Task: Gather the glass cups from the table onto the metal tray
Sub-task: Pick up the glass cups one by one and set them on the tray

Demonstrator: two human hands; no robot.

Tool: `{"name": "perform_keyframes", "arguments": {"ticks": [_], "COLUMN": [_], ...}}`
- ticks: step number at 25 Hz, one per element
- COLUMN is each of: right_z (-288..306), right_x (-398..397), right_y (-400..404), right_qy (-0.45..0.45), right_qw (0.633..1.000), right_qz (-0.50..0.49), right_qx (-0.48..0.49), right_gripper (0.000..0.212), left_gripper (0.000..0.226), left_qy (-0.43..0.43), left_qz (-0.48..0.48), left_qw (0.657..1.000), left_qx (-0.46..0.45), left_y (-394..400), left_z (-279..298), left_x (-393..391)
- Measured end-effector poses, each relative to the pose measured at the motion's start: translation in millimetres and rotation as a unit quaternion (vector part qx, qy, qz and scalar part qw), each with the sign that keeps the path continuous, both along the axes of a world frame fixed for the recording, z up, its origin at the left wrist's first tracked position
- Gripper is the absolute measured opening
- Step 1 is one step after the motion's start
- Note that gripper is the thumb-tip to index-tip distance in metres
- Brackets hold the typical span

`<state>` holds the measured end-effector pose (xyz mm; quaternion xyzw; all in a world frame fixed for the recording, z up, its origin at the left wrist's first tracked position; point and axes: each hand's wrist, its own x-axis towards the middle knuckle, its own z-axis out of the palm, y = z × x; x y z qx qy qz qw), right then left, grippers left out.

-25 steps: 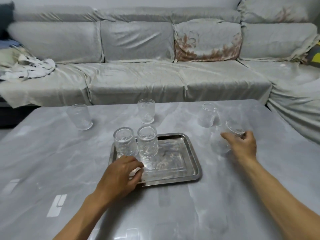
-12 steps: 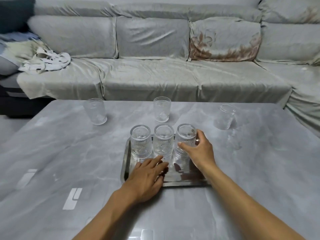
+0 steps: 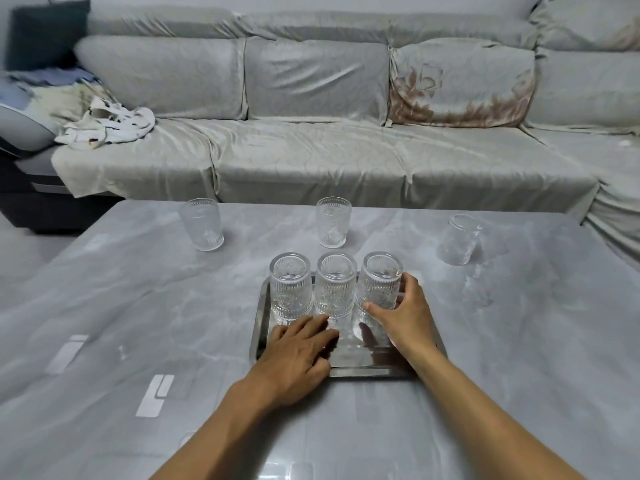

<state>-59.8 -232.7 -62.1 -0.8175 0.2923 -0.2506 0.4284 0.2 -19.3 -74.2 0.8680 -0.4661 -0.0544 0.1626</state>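
A metal tray (image 3: pixel 258 336) lies at the middle of the grey marble table. Three ribbed glass cups stand in a row along its far side: the left cup (image 3: pixel 290 287), the middle cup (image 3: pixel 335 286) and the right cup (image 3: pixel 378 282). My right hand (image 3: pixel 403 315) wraps around the right cup, thumb in front and fingers behind. My left hand (image 3: pixel 299 351) rests flat on the tray's near left part, holding nothing. Three more glass cups stand on the table beyond the tray: far left (image 3: pixel 202 224), far middle (image 3: pixel 333 222) and far right (image 3: pixel 459 240).
A grey covered sofa (image 3: pixel 311 157) runs along the table's far edge and bends around its right side. Crumpled white cloth (image 3: pixel 107 128) lies on the sofa's left end. The table (image 3: pixel 121 341) shows ceiling-light reflections at the near left.
My right hand brought a third cup from the table's right side onto the tray beside the other two. The left hand stayed on the tray's near edge. The view shifted left.
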Motion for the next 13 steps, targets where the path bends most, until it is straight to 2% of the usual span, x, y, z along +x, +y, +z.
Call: {"name": "perform_keyframes", "arguments": {"ticks": [4,9,13], "right_z": [7.9,32.0,39.3], "right_x": [-16.2,-39.6,-47.7], "right_y": [-8.1,-38.0,-55.0], "right_qy": [-0.005,-0.003,0.010], "right_qw": [0.999,1.000,1.000], "right_qz": [0.005,-0.004,-0.014], "right_qx": [0.046,0.020,0.011], "right_gripper": [0.088,0.080,0.077], "left_gripper": [0.032,0.032,0.025], "left_qy": [-0.072,-0.027,-0.010], "left_qz": [-0.058,-0.154,-0.155], "left_qw": [0.994,0.985,0.985], "left_qx": [-0.052,-0.070,-0.074], "left_y": [1.6,-1.5,2.7], "left_z": [3.3,8.5,14.5], "left_x": [-0.6,-3.3,-2.2]}}
